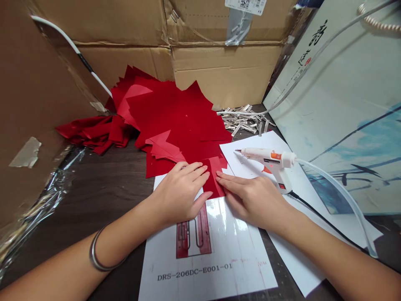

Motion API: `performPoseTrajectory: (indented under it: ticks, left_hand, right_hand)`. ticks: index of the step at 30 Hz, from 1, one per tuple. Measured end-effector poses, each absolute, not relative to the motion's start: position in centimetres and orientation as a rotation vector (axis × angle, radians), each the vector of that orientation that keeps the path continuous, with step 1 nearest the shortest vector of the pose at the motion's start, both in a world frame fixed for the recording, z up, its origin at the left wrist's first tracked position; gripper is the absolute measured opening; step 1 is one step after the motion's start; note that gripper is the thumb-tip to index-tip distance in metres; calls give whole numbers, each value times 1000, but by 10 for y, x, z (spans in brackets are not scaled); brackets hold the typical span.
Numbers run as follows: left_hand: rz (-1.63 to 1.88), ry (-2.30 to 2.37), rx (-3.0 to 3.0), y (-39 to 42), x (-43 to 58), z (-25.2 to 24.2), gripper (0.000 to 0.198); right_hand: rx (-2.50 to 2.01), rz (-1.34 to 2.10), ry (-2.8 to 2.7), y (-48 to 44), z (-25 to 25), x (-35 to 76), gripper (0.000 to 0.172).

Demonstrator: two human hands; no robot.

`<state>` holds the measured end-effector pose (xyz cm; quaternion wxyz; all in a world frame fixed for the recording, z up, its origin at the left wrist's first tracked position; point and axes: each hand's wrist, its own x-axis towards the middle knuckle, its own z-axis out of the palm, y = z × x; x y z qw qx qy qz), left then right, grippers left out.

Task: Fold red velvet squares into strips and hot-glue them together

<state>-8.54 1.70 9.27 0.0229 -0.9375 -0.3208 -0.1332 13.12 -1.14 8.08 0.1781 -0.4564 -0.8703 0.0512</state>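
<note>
A red fabric piece with a lighter, folded-over strip lies between my hands. My left hand rests palm down on its left side, fingers stretched and thumb spread. At the right edge, my right hand has its fingers together on the strip, with the thumb lower down, closed on the fabric. Beneath both hands is a glossy white sheet printed with a dark red pattern and lettering. A large stack of red fabric pieces sits just beyond, with smaller lighter-backed pieces on top.
A white glue gun lies on white paper at the right, its cord trailing toward me. Metal clips are heaped behind it. Bundled red fabric lies left. Cardboard walls and a painted panel enclose the dark table.
</note>
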Motion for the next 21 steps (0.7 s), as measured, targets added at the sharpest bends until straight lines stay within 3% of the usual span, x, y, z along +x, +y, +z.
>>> performPoseTrajectory:
  ticks: [21]
  left_hand:
    - [-347, -1058, -2926, 17, -87, 91, 37]
  right_hand:
    - [-1321, 263, -2459, -12, 82, 133, 33]
